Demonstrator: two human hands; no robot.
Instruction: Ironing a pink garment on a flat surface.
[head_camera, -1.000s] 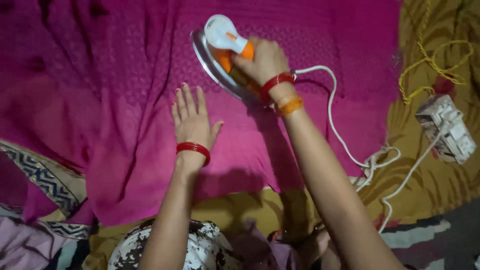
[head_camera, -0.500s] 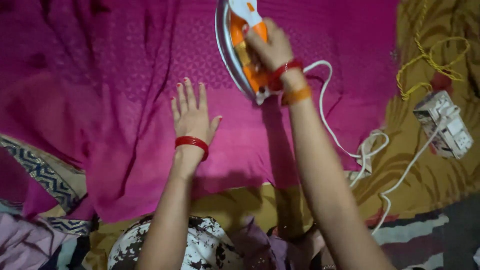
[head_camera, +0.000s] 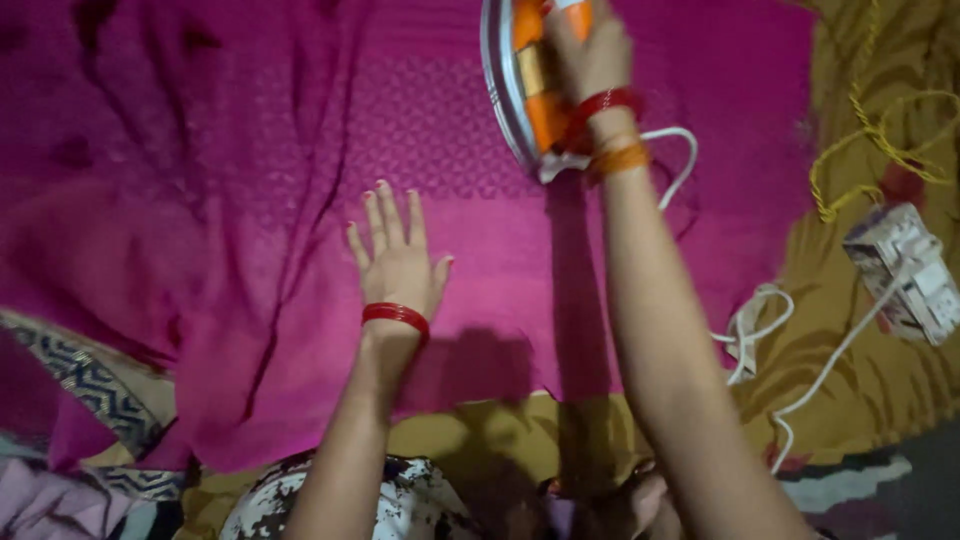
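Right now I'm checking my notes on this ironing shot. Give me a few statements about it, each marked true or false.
1. The right hand grips the iron. True.
2. The left hand is clenched in a fist. False: it lies flat, fingers spread, on the pink cloth.
3. The iron's sole lies flat on the cloth. False: the iron is tipped, its metal sole showing.
4. A white cord trails off to the right. True.
5. A red bangle sits on the left wrist. True.
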